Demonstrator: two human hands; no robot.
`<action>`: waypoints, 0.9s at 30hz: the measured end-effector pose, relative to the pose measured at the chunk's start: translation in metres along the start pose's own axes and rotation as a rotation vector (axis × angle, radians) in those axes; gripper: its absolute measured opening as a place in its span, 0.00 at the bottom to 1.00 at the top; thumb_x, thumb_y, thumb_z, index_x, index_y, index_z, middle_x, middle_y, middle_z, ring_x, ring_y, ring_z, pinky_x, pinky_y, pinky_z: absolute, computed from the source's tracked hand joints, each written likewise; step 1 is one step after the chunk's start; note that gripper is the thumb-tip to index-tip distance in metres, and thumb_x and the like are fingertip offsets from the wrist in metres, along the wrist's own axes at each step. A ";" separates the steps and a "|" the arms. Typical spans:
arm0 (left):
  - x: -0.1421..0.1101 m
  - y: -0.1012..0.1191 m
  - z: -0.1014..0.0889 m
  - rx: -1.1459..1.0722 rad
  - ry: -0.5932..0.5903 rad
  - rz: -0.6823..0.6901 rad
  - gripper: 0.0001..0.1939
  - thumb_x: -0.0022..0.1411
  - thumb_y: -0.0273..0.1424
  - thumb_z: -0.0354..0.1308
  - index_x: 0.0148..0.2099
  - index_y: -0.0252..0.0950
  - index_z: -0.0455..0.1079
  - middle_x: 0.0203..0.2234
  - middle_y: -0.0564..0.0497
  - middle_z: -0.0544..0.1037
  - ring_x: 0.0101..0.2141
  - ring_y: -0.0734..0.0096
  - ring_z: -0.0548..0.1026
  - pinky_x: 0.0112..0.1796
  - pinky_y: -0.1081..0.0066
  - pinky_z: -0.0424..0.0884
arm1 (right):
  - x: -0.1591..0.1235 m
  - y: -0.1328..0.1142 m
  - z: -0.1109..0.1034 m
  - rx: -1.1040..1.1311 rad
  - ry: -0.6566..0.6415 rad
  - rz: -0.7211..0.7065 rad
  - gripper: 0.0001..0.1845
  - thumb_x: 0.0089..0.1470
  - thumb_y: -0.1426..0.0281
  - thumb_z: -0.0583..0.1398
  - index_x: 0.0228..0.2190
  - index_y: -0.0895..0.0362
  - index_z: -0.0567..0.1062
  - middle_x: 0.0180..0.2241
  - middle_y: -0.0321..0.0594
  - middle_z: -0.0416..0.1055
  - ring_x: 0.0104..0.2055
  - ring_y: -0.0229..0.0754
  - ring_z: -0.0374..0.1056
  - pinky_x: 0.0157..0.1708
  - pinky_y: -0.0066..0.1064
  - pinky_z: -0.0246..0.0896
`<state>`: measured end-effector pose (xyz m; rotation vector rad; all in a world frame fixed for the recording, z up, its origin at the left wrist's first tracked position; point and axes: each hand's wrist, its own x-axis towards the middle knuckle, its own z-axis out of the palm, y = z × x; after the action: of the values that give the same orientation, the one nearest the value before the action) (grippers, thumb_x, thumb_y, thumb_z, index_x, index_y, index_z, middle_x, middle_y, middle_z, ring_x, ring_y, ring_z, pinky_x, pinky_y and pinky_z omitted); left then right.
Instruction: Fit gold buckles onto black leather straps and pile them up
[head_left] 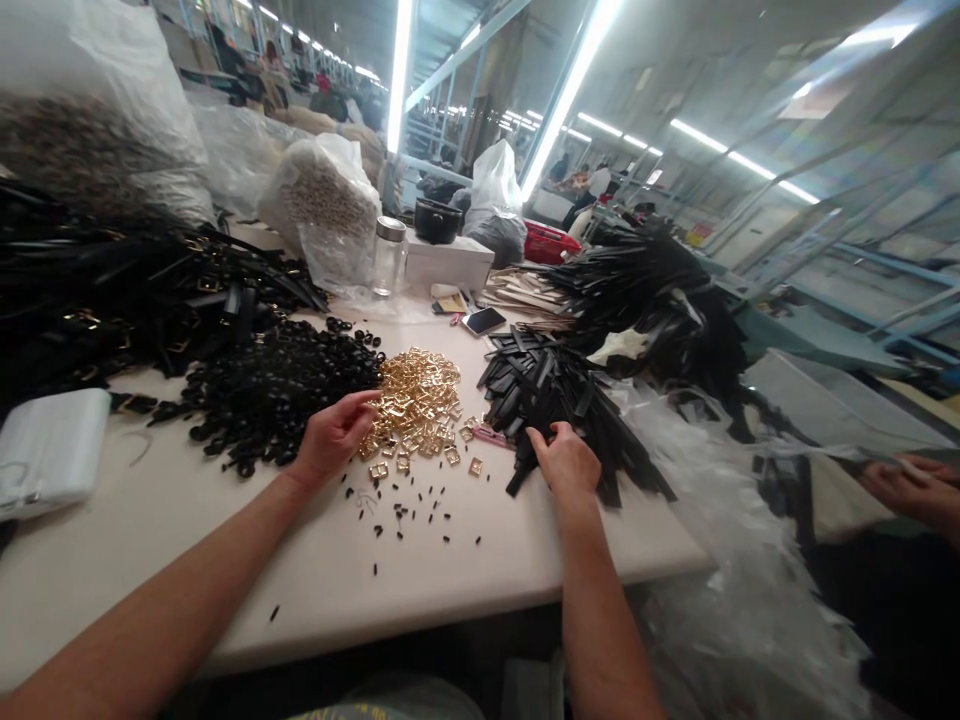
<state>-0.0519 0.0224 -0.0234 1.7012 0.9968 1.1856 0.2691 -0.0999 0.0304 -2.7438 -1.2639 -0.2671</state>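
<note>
My left hand (335, 434) is at the left edge of a heap of gold-coloured buckles (420, 390). Its fingers are curled together, the index finger reaching over the buckles; what they hold, if anything, is hidden. Over a pile of black strap pieces (544, 380) is my right hand (568, 462), thumb and index finger apart at the near side of the strips. A pink tool (490, 436), partly covered, lies between buckles and straps. Small black pieces (400, 515) are scattered on the pale table (465, 590) in front of the buckles.
A heap of black loops (277, 390) lies left of the buckles, with finished-looking black straps (150, 290) behind. A glass jar (388, 260), phone (484, 320) and white box (448, 265) stand farther back. Clear plastic (720, 520) hangs at right, near another person's hand (915, 485).
</note>
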 end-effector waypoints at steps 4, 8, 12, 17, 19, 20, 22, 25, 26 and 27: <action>0.000 0.000 0.000 0.009 -0.004 0.000 0.19 0.59 0.37 0.56 0.51 0.36 0.72 0.28 0.51 0.77 0.23 0.75 0.70 0.25 0.76 0.68 | -0.011 -0.020 0.004 0.002 0.134 -0.413 0.14 0.57 0.64 0.59 0.44 0.56 0.74 0.42 0.45 0.73 0.44 0.46 0.66 0.41 0.33 0.55; 0.001 -0.001 0.001 0.006 -0.015 -0.016 0.17 0.59 0.36 0.57 0.48 0.36 0.74 0.28 0.50 0.78 0.23 0.75 0.70 0.25 0.75 0.68 | -0.015 -0.049 0.011 -0.068 -0.012 -0.690 0.06 0.56 0.72 0.58 0.34 0.55 0.76 0.36 0.43 0.73 0.40 0.44 0.64 0.39 0.33 0.52; 0.003 -0.001 0.002 -0.037 0.004 -0.013 0.14 0.56 0.35 0.59 0.44 0.38 0.77 0.33 0.48 0.80 0.27 0.70 0.74 0.30 0.72 0.72 | -0.010 -0.059 0.022 -0.132 -0.005 -0.698 0.07 0.57 0.74 0.57 0.30 0.57 0.75 0.35 0.45 0.72 0.39 0.45 0.64 0.38 0.35 0.50; 0.003 -0.003 0.004 -0.064 0.009 -0.021 0.11 0.56 0.34 0.60 0.41 0.38 0.77 0.36 0.47 0.81 0.33 0.66 0.78 0.37 0.68 0.74 | -0.005 -0.057 0.027 -0.091 0.057 -0.667 0.08 0.59 0.73 0.55 0.30 0.57 0.74 0.32 0.44 0.72 0.36 0.43 0.65 0.37 0.33 0.50; 0.003 -0.004 0.005 -0.057 -0.003 -0.005 0.11 0.57 0.34 0.59 0.41 0.38 0.77 0.37 0.46 0.81 0.35 0.64 0.78 0.40 0.66 0.74 | 0.001 -0.063 0.025 -0.032 0.093 -0.645 0.09 0.60 0.72 0.55 0.29 0.57 0.73 0.31 0.43 0.73 0.35 0.42 0.66 0.35 0.32 0.50; 0.003 -0.005 0.005 -0.048 -0.010 0.007 0.11 0.58 0.34 0.59 0.42 0.38 0.77 0.37 0.46 0.81 0.36 0.64 0.78 0.40 0.65 0.74 | 0.006 -0.068 0.023 0.005 0.107 -0.635 0.10 0.60 0.72 0.55 0.29 0.58 0.73 0.30 0.43 0.73 0.34 0.42 0.67 0.34 0.31 0.50; 0.003 -0.006 0.006 -0.018 -0.016 0.033 0.11 0.58 0.34 0.59 0.42 0.38 0.77 0.38 0.46 0.81 0.36 0.63 0.79 0.40 0.65 0.75 | 0.023 -0.086 0.019 0.096 0.115 -0.631 0.12 0.62 0.69 0.54 0.29 0.58 0.74 0.31 0.43 0.75 0.33 0.41 0.68 0.32 0.30 0.50; 0.004 -0.008 0.004 0.041 -0.033 0.064 0.11 0.58 0.35 0.58 0.41 0.37 0.77 0.37 0.46 0.81 0.37 0.62 0.79 0.40 0.65 0.75 | 0.058 -0.124 0.014 0.129 0.120 -0.617 0.14 0.63 0.65 0.53 0.31 0.57 0.75 0.31 0.44 0.76 0.32 0.40 0.70 0.30 0.29 0.52; 0.004 -0.009 0.004 0.058 -0.039 0.071 0.12 0.59 0.36 0.57 0.41 0.36 0.77 0.38 0.45 0.81 0.37 0.62 0.79 0.41 0.65 0.75 | 0.070 -0.138 0.013 0.143 0.127 -0.611 0.16 0.64 0.64 0.52 0.32 0.57 0.76 0.33 0.44 0.76 0.33 0.40 0.71 0.31 0.28 0.53; 0.004 -0.010 0.003 0.072 -0.043 0.076 0.13 0.59 0.36 0.57 0.41 0.36 0.77 0.37 0.45 0.82 0.37 0.62 0.79 0.41 0.65 0.75 | 0.080 -0.150 0.012 0.163 0.135 -0.610 0.16 0.65 0.63 0.51 0.35 0.56 0.76 0.35 0.43 0.77 0.35 0.40 0.71 0.33 0.28 0.55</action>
<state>-0.0494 0.0288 -0.0318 1.8276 0.9664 1.1693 0.2070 0.0591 0.0389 -2.1034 -1.9482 -0.3682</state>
